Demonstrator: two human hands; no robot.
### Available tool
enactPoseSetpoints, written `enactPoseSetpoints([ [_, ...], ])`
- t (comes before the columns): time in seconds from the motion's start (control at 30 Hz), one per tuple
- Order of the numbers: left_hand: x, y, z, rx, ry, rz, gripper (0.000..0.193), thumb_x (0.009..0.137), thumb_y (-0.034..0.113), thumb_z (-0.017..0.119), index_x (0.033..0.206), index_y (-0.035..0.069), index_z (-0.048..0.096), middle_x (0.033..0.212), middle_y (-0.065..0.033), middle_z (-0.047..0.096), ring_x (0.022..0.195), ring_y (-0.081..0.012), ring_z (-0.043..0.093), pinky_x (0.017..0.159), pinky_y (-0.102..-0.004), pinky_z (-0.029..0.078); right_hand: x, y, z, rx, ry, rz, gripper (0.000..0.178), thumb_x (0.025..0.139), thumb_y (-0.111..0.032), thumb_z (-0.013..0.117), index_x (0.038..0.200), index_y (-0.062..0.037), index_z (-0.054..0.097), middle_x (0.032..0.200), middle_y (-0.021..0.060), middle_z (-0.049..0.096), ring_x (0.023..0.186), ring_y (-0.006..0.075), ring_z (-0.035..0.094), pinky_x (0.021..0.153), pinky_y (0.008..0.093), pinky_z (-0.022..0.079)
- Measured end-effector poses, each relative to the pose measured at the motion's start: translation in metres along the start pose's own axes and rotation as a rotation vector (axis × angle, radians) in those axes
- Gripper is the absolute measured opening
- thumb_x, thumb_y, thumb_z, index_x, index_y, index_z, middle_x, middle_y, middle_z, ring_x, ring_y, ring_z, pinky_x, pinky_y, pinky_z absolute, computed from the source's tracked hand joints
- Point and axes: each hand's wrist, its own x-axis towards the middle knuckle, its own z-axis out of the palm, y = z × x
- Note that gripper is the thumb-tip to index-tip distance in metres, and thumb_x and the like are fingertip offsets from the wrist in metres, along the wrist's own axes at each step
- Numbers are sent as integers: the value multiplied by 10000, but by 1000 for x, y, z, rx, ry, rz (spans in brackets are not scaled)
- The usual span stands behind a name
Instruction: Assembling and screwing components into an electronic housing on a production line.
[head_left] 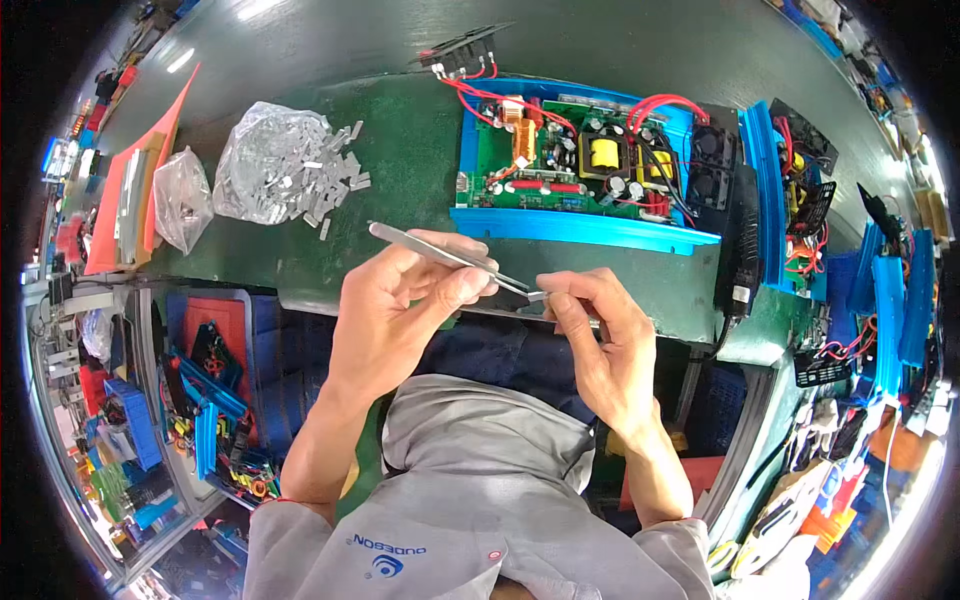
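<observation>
My left hand (390,310) is closed round a pair of silver tweezers (425,247), whose tips point right. Between the thumb and fingers of my right hand (608,350) is a small grey metal strip (538,296). The tweezer tips meet or nearly meet this strip; whether they grip it I cannot tell. Just beyond my hands, a blue metal housing (600,228) lies on the bench, holding a green circuit board (600,207) with coils, red wires and a yellow-wrapped transformer (604,153). Left of it, similar small strips (318,180) spill from a clear plastic bag (262,140).
Another clear bag (183,205) and an orange folder (115,235) lie at the bench's left. A black handheld tool (740,240) stands beside the housing, with more blue housings (768,200) to the right. Blue bins (135,425) and parts fill the lower left. The green bench (400,150) ends before my body.
</observation>
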Motion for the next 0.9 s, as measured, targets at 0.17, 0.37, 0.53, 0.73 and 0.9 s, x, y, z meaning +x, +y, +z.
enactPoseSetpoints([
  [0.17, 3, -2, 15, 65, -29, -55, 191, 960, 36, 659, 1121, -61, 623, 1010, -148, 711, 845, -193, 718, 742, -291, 580, -12, 0, -7, 46, 113, 58, 216, 976, -36, 635, 1189, -1, 654, 1014, 75, 677, 853, 134, 635, 763, 256, 513],
  [0.37, 43, -6, 19, 409, 95, 330, 129, 962, 85, 683, 1048, -9, 665, 940, -73, 716, 838, -143, 720, 717, -245, 539, -32, 54, -85, -994, 817, -13, 399, 935, -126, 694, 1297, -7, 580, 1197, 171, 614, 1132, 335, 570, 986, 432, 452],
  [0.53, 81, -15, 50, 536, 3, 495, 145, 967, 78, 678, 1072, -20, 662, 973, -100, 728, 876, -164, 730, 806, -267, 556, -40, 79, -123, -1001, 788, 92, 559, 921, -239, 727, 1383, -9, 511, 1180, 237, 636, 1092, 389, 605, 938, 443, 484],
  [0.73, 96, -30, 66, 564, -45, 615, 157, 964, 25, 663, 1098, -54, 645, 986, -132, 730, 897, -206, 735, 839, -284, 560, -134, 49, -78, -257, 712, 500, 712, 811, -124, 711, 1459, -32, 431, 1199, 128, 609, 1074, 255, 595, 977, 367, 458],
  [0.9, 103, -39, 73, 607, -90, 653, 154, 960, 10, 658, 1099, -56, 643, 987, -146, 732, 897, -208, 733, 848, -288, 560, -162, 42, -33, 615, 508, 729, 622, 795, -107, 741, 1373, -38, 522, 862, -20, 590, 703, 52, 529, 623, 214, 430],
])
